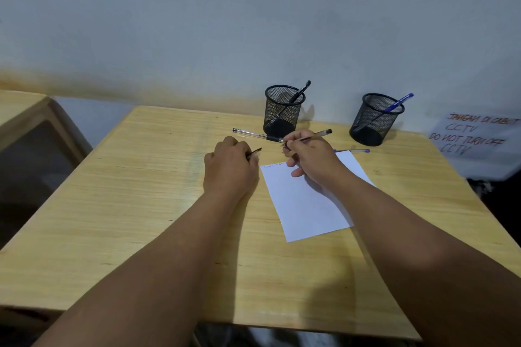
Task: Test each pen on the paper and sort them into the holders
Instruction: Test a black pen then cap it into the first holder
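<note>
Head view: our right hand [308, 156] grips a pen [313, 136] above the paper's [307, 203] top edge; left hand [229, 169] pinches its cap [255, 151]. We should scribble lightly beside existing marks, then choose a holder [283, 111].

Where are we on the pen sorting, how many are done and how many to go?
Done: one black pen in the left holder, one blue pen in the right holder. In hand: right hand holds a pen above the paper; left hand holds its cap. Left: two pens on the table, a black one and a blue one.
</note>
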